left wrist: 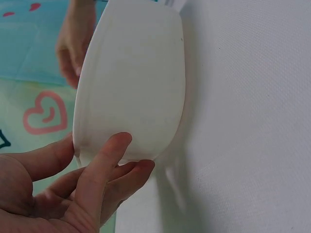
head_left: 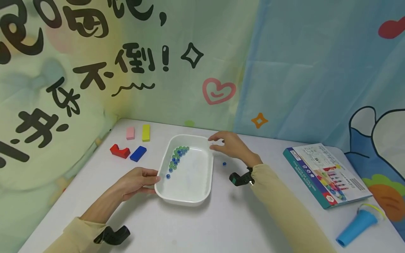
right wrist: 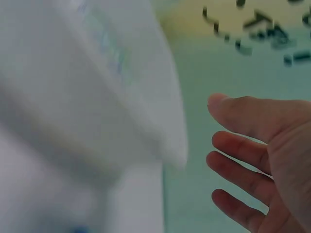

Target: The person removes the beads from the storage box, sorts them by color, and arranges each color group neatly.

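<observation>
My left hand (head_left: 139, 182) grips the left rim of a white plastic tray (head_left: 193, 175), its thumb at the rim and fingers against the underside, as the left wrist view shows. The tray is tilted and raised off the table. Green and blue glass marbles (head_left: 174, 162) have gathered along its left side. By the tray's far right corner is my right hand (head_left: 230, 144), fingers spread and loosely bent, holding nothing visible. The right wrist view shows a gap between this hand (right wrist: 262, 155) and the tray. A loose blue marble (head_left: 224, 163) lies on the table to the right.
Left of the tray lie pink (head_left: 130, 133), yellow (head_left: 146, 133) and blue blocks (head_left: 138, 154), plus a red notched block (head_left: 120, 151). On the right are a toy box (head_left: 329, 175) and a blue tapered cylinder (head_left: 357, 226). A printed curtain (head_left: 190, 98) hangs behind the white table (head_left: 227, 225).
</observation>
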Tool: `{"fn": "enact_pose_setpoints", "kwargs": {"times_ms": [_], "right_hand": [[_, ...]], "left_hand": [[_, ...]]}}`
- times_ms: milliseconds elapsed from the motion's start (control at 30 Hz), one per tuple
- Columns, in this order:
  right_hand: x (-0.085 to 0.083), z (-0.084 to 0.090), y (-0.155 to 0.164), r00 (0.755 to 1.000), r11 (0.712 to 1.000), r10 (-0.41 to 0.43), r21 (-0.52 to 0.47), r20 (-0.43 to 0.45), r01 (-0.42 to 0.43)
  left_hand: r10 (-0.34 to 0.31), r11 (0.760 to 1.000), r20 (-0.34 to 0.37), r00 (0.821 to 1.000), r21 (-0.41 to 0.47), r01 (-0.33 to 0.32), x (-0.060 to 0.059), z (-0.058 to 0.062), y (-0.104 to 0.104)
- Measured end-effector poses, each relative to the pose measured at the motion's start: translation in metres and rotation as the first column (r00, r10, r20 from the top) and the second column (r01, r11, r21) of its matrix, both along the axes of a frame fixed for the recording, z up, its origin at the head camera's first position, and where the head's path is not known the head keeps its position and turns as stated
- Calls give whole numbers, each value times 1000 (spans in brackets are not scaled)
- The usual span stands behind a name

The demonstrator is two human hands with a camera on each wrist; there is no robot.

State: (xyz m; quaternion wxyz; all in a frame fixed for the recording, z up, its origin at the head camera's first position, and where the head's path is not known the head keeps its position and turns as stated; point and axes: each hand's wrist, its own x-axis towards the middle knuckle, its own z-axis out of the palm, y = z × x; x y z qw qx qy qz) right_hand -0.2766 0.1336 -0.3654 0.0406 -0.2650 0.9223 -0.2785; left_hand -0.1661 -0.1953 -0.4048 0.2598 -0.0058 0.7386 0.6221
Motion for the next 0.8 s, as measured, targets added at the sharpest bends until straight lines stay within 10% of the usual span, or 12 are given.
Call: {"fn": "enact_pose_setpoints", "kwargs": {"times_ms": [367, 800], "right_hand": [[7, -5, -100, 957, 956, 283, 59, 59, -286], [10, -33, -132, 947, 889, 285, 329, 147, -318]], "left_hand": [[-24, 999, 0, 1000, 40, 24, 0, 1, -1], [-26, 999, -13, 1000, 34, 26, 0, 0, 0]]}}
